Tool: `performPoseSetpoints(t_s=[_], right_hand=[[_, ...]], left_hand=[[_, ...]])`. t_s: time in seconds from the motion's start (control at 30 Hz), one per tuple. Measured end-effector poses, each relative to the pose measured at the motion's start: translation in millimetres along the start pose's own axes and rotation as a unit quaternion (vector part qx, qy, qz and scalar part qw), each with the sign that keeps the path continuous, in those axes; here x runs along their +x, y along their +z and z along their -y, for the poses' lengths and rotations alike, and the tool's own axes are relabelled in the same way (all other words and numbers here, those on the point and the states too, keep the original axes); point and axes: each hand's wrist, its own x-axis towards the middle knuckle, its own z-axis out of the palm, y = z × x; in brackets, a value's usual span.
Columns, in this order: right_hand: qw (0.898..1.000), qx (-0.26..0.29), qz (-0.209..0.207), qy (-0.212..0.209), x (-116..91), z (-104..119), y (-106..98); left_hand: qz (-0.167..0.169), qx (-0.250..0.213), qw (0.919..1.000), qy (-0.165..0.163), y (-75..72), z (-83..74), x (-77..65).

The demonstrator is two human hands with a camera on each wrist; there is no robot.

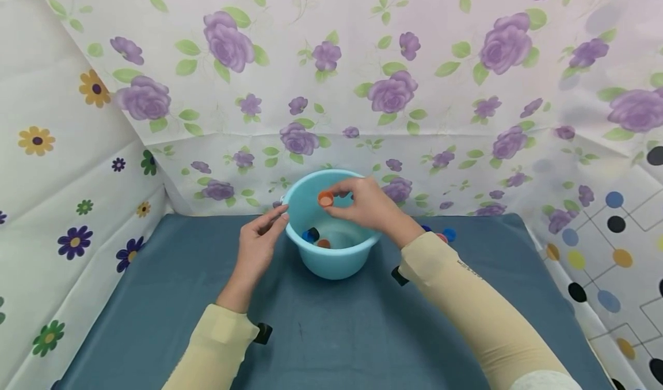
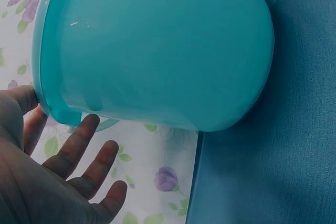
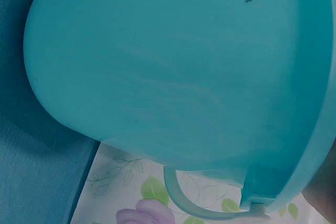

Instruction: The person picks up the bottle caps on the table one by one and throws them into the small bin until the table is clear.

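Over the light-blue bucket (image 1: 334, 263), my right hand (image 1: 369, 205) pinches an orange bottle cap (image 1: 325, 199) between thumb and fingers, the cap's hollow side facing the head camera. My left hand (image 1: 257, 246) is at the bucket's left rim, thumb and index fingertips right at the edge. In the left wrist view, its other fingers (image 2: 79, 142) spread loosely beside the bucket wall. A blue cap (image 1: 308, 237), a black cap (image 1: 313, 233) and an orange cap (image 1: 323, 244) lie on the bucket's floor. The right wrist view shows mostly bucket wall, with the pinching fingers hidden.
Right of the bucket, partly behind my right forearm, lie a blue cap (image 1: 449, 234), a red cap (image 1: 442, 237) and a dark blue cap (image 1: 426, 228). A blue-grey cloth (image 1: 331, 332) covers the table. A flowered curtain (image 1: 331, 108) hangs close behind the bucket.
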Motion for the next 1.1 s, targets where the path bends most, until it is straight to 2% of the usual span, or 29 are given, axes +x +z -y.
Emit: performPoseSetpoints(t_s=[0.4,0.83,1.0,1.1], right_hand=[[0.999,0.023,0.003,0.024,-2.1,-5.2,2.3],[0.999,0.014,0.008,0.039,-2.7,-4.3,-3.7],[0.999,0.033,-0.006,0.037,-7.5,-4.3,-9.0],[0.998,0.045,-0.03,0.043,-13.3,-5.9,-14.1]], left_hand=[[0.0,0.001,1.0,0.003,0.5,0.7,0.9],[-0.006,0.003,1.0,0.006,1.1,-2.4,0.0],[-0.009,0.005,0.9999,0.007,1.5,-2.8,-0.3],[-0.006,0.004,1.0,0.003,1.3,-2.1,-0.8]])
